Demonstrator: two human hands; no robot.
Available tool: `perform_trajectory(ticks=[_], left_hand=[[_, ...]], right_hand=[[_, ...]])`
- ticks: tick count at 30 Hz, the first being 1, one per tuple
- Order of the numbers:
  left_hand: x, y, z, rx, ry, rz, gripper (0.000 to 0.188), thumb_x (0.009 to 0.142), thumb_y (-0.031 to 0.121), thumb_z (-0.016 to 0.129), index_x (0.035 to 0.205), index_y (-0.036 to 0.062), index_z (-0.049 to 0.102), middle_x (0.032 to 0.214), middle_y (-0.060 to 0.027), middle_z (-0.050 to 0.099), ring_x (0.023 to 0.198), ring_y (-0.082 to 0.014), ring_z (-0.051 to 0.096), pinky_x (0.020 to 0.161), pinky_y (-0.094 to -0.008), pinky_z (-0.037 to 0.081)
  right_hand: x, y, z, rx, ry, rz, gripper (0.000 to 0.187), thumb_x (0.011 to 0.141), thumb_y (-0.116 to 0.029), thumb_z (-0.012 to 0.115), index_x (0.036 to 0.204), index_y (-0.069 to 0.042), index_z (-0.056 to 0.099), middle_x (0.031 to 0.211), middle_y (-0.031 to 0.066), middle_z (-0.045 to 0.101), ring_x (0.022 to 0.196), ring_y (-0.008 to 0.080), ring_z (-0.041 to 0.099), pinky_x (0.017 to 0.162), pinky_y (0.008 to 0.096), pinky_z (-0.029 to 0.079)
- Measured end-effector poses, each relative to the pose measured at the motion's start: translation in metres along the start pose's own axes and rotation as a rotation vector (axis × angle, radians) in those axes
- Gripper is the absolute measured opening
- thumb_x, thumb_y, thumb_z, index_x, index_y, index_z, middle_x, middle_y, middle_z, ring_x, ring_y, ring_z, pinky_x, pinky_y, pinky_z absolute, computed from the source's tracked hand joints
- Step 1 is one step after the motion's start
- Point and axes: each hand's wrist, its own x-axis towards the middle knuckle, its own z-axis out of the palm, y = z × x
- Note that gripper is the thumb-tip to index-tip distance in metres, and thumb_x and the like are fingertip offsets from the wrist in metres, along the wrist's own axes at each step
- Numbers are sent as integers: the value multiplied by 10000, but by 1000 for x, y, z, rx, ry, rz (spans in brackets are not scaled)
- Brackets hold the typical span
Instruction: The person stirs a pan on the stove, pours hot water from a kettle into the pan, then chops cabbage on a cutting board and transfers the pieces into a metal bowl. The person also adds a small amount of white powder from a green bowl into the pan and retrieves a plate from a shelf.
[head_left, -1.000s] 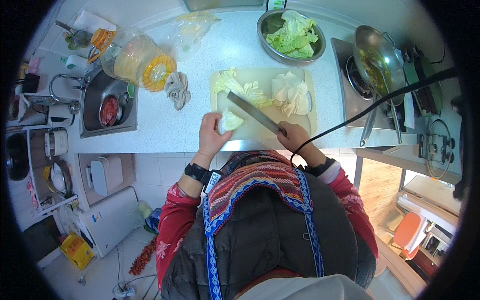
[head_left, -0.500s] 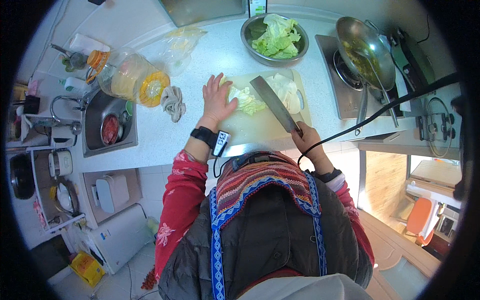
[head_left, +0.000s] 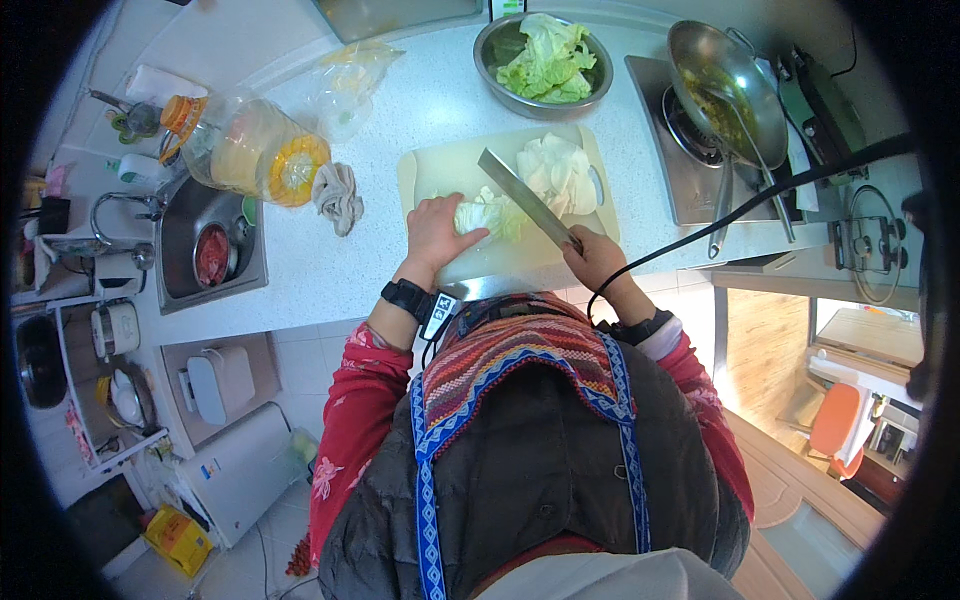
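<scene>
Head view: a piece of pale green cabbage lies on the cutting board, left of its middle and toward the near edge. The person's left hand is closed about its left end, fingers over the far side and thumb along the near side; how firmly it presses cannot be told. Loose shreds of the same vegetable adjoin the piece on its right.

The right hand is wrapped around the handle of a broad knife. Its blade slants away to the upper left, between the cabbage and a heap of pale slices on the right part of the board. Whether the blade touches the board cannot be determined.

The board rests at the near edge of a white speckled desk. Beyond it stands a metal bowl containing large green leaves. To the left are a crumpled grey cloth, a large clear bottle with an orange cap, lying on its side, and a clear plastic bag. Further left, the sink holds a dish with reddish contents. To the right, a wok with a ladle inside sits on the stove.
</scene>
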Motion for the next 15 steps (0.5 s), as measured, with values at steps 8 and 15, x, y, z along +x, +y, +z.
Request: perform_trajectory(ticks=[8, 15], left_hand=[[-12, 8, 27, -180, 410, 446, 194, 705, 116, 637, 875, 49, 571, 972, -120, 514, 940, -320, 487, 802, -403, 416], [1, 7, 46, -213, 384, 399, 110, 716, 77, 598, 820, 51, 573, 877, -87, 543, 840, -287, 515, 727, -388, 430]], right_hand=[[5, -13, 8, -144, 20, -122, 175, 793, -197, 509, 892, -59, 550, 665, 169, 590, 638, 353, 581, 585, 447, 450], [7, -22, 12, -376, 26, -89, 107, 790, -166, 484, 839, -81, 529, 659, 146, 575, 613, 336, 584, 562, 443, 461]])
